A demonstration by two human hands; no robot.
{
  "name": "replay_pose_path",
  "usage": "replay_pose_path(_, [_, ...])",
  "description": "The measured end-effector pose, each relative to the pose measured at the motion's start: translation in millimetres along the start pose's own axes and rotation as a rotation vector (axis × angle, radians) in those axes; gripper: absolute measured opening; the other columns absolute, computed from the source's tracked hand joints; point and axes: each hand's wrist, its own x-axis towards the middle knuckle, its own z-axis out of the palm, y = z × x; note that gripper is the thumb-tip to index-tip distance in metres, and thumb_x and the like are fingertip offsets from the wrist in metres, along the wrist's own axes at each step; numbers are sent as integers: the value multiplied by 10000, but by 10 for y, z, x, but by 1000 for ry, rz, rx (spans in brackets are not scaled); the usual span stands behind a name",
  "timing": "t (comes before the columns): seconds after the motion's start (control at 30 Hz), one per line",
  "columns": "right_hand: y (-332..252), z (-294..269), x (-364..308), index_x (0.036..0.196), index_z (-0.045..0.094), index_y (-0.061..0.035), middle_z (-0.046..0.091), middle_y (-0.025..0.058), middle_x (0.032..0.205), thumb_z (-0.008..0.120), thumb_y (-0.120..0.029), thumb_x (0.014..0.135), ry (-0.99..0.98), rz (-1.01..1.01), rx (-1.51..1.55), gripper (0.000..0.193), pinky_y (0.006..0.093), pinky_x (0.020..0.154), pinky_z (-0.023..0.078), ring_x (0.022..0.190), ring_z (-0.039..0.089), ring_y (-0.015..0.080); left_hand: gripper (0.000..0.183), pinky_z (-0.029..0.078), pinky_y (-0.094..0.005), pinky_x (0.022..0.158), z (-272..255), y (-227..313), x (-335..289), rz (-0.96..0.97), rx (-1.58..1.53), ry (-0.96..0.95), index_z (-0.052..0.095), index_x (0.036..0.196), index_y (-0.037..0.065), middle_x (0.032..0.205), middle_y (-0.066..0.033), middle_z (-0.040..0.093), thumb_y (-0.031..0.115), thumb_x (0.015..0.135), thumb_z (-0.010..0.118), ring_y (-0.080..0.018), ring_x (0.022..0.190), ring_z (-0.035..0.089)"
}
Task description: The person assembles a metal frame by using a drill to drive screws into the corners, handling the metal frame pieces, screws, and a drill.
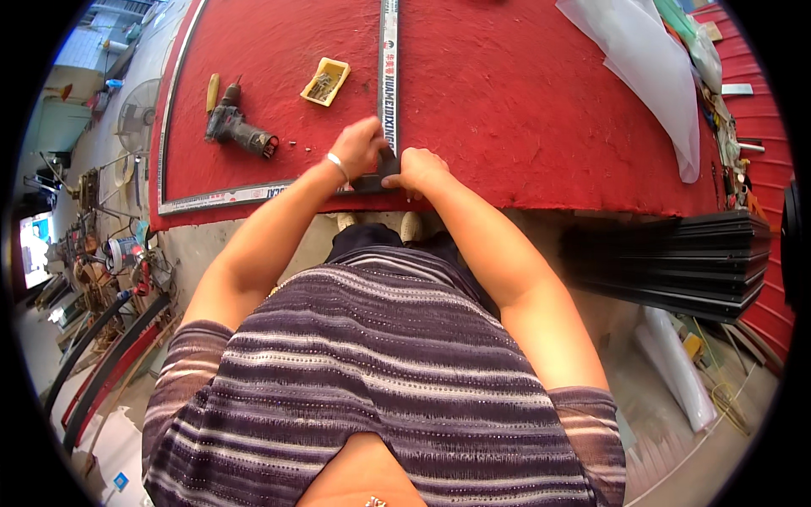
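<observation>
A dark rectangular frame with white printed film along its bars lies on a red-covered table. Both hands are at its near right corner. My left hand, with a white band at the wrist, is closed just inside that corner; what its fingers hold is hidden. My right hand grips the corner from outside, thumb against the dark bar and fingers curled. A short dark piece shows between the hands, its kind unclear. To the left lies a cordless drill, and beyond my left hand a yellow tray of small metal parts.
A yellow-handled tool lies by the drill. Translucent plastic sheeting drapes over the table's right side. A stack of long black profiles stands right of me, with a wrapped roll below. A fan stands at left.
</observation>
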Motion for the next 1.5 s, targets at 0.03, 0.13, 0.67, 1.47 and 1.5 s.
replay_pose_path(0.03, [-22, -29, -9, 851, 723, -38, 732, 63, 769, 765, -433, 803, -33, 20, 5, 400, 340, 771, 544, 789, 710, 181, 122, 498, -354, 624, -65, -24, 135, -53, -5, -1, 573, 864, 12, 744, -144, 636, 70, 854, 680, -239, 666, 622])
replay_pose_path(0.13, [-75, -85, -8, 953, 723, -39, 740, 73, 833, 769, -471, 795, -109, 48, -5, 462, 357, 823, 533, 917, 710, 208, 110, 508, -294, 625, -281, -71, 495, -543, -255, 66, 637, 875, 37, 731, -73, 656, 138, 918, 649, -135, 673, 620])
replay_pose_path(0.67, [-1976, 1072, 128, 867, 559, -124, 511, 36, 737, 570, -264, 842, 805, -1313, -706, 143, 386, 746, 418, 721, 556, 189, 768, 500, -434, 896, -1178, 2113, 638, 60, -78, -989, 689, 1121, 15, 1107, -173, 672, 641, 978, 268, -296, 1048, 615])
replay_pose_path(1.47, [-3439, 2152, 1278, 905, 573, -117, 521, 88, 843, 557, -161, 913, 728, -846, -184, 47, 408, 716, 425, 829, 533, 291, 144, 468, -390, 769, -3713, -2393, -3477, -1089, 688, 711, 730, 759, 195, 813, 25, 656, 332, 749, 776, -201, 860, 605])
replay_pose_path(1.5, [-3444, 2162, 1264, 897, 569, -118, 517, 85, 842, 564, -166, 908, 720, -820, -248, 50, 403, 713, 426, 827, 531, 289, 146, 453, -394, 776, -3698, -2430, -3463, -1089, 711, 690, 721, 744, 208, 822, 43, 657, 343, 749, 776, -190, 848, 604])
